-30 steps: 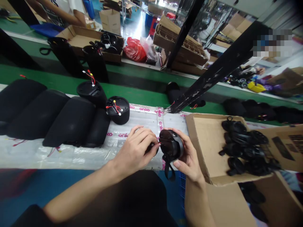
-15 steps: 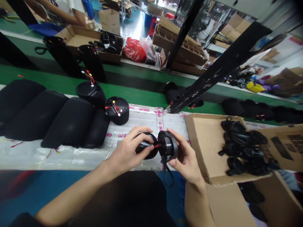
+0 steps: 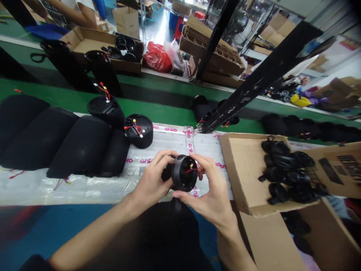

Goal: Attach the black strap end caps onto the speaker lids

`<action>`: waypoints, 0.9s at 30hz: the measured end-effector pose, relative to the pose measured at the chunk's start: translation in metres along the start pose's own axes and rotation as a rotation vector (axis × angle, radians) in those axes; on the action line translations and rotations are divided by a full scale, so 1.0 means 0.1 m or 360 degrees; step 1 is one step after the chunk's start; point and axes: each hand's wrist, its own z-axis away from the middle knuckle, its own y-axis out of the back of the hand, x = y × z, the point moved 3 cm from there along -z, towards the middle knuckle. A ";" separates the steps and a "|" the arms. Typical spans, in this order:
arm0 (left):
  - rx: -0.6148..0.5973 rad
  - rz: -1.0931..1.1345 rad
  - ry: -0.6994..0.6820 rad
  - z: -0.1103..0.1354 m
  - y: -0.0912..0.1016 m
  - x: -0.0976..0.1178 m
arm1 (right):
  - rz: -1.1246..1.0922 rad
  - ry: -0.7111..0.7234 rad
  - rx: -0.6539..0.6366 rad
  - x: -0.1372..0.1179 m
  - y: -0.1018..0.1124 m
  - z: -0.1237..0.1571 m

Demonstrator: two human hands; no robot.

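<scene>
Over the bench's front edge, both hands are on black round plastic parts. My right hand (image 3: 211,186) curls thumb and fingers around a black round housing (image 3: 177,174) whose hollow side faces me. Red wires (image 3: 191,170) with a small yellow connector show inside it. My left hand (image 3: 152,178) is closed on a second dark round part (image 3: 167,172) pressed against the housing's left side, mostly hidden by fingers. A dark strap (image 3: 176,205) hangs below the housing. Left of my hands stands a black fabric-covered cylinder (image 3: 144,141) with wires on its top.
Several black cylinders (image 3: 81,145) lie on the wrapped bench (image 3: 113,192) to the left. At right, a cardboard box (image 3: 237,173) holds several black round parts (image 3: 291,173). A slanted black post (image 3: 254,84) rises beyond the bench. A co-worker's arm (image 3: 70,13) is at the far left.
The two round parts, side by side with wires between them, are now pressed together. The housing has turned so its hollow side with wires faces me, and my right hand has shifted left.
</scene>
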 end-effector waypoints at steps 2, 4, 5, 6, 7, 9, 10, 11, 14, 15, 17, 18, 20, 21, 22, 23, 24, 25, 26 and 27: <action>0.0015 0.0034 0.0033 0.02 -0.02 -0.03 | 0.0017 0.0023 0.0100 -0.03 -0.06 0.00; 0.0012 0.0088 0.0030 0.04 -0.03 -0.07 | 0.0020 0.0015 0.0156 -0.03 -0.10 0.00; -0.0014 0.0149 0.0023 0.04 -0.02 -0.09 | 0.0024 0.0004 0.0171 -0.03 -0.12 0.00; -0.0062 0.0232 0.0024 0.05 0.01 -0.11 | 0.0028 -0.0001 0.0180 -0.02 -0.14 0.01; -0.0141 0.0332 0.0040 0.05 0.05 -0.14 | 0.0032 0.0003 0.0184 -0.02 -0.15 0.01; -0.0357 0.0547 0.0105 0.04 0.17 -0.20 | 0.0039 0.0035 0.0179 -0.01 -0.17 -0.01; -0.0465 0.0651 0.0132 0.04 0.24 -0.23 | 0.0047 0.0060 0.0158 -0.01 -0.19 -0.02; -0.0554 0.0749 0.0151 0.02 0.31 -0.26 | 0.0060 0.0085 0.0120 -0.01 -0.20 -0.04; -0.0596 0.0962 0.0189 -0.02 0.39 -0.30 | 0.0095 0.0121 -0.0019 0.02 -0.21 -0.07; -0.0548 0.0961 0.0217 -0.02 0.37 -0.30 | 0.0071 0.0105 -0.0056 0.05 -0.21 -0.06; -0.0400 0.0842 0.0285 -0.01 0.25 -0.28 | -0.0095 0.0005 -0.0101 0.12 -0.20 -0.01; -0.0317 0.0757 0.0314 0.01 0.18 -0.26 | -0.0239 -0.0079 -0.0091 0.17 -0.20 0.03; -0.0156 0.0624 0.0344 0.06 0.03 -0.23 | -0.0572 -0.0279 0.0025 0.27 -0.25 0.13; -0.0086 0.0592 0.0351 0.08 -0.03 -0.23 | -0.0713 -0.0375 0.0120 0.32 -0.29 0.17; -0.0028 0.0576 0.0359 0.11 -0.08 -0.23 | -0.0820 -0.0457 0.0216 0.35 -0.35 0.21; 0.0022 0.0569 0.0362 0.13 -0.12 -0.23 | -0.0896 -0.0519 0.0303 0.38 -0.42 0.24; 0.0073 0.0567 0.0359 0.15 -0.14 -0.24 | -0.0946 -0.0562 0.0377 0.39 -0.48 0.26; 0.0121 0.0575 0.0363 0.16 -0.16 -0.25 | -0.0987 -0.0592 0.0446 0.39 -0.55 0.28; 0.0170 0.0598 0.0372 0.17 -0.18 -0.27 | -0.1028 -0.0614 0.0509 0.38 -0.60 0.28; 0.0230 0.0636 0.0379 0.19 -0.19 -0.28 | -0.1073 -0.0633 0.0565 0.37 -0.63 0.29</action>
